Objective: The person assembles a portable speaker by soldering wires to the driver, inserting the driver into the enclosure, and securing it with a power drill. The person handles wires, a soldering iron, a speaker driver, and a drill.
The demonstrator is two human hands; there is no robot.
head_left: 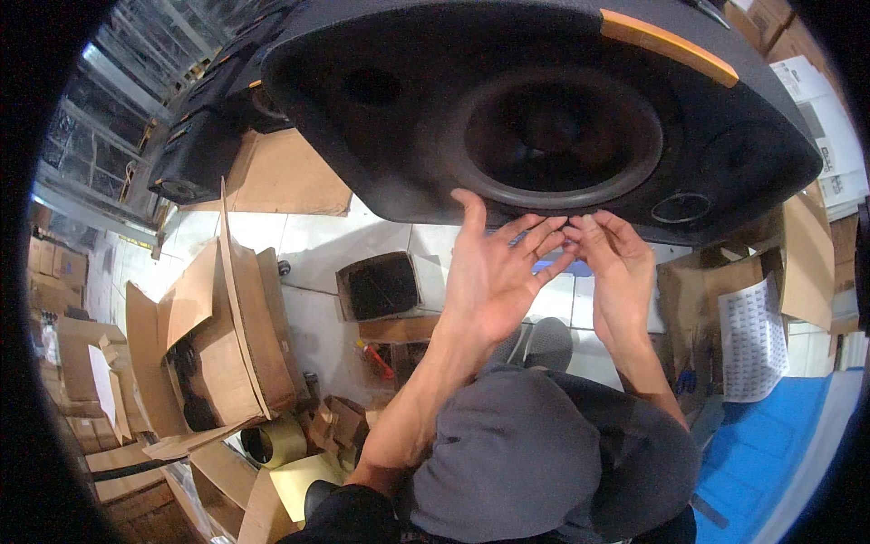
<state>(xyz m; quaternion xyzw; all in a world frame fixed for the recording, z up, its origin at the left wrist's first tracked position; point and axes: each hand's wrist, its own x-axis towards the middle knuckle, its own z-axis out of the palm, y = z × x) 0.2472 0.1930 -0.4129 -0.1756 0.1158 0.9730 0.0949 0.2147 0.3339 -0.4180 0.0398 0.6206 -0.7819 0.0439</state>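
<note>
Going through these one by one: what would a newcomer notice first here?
The big black speaker spanning the top, with its large round cone and an orange strip near its upper right. Below the cone, the left hand is spread, palm showing, fingertips close to the right hand's. Lower right, a bright blue surface stands out.

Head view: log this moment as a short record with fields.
Left hand: palm showing, fingers spread
Right hand: fingertips bunched against or close to the left hand's; whether anything is held cannot be told
Nearest thing: black speaker cabinet with a round cone and orange strip
Left side: open cardboard box
Right side: printed sheet, blue surface
</note>
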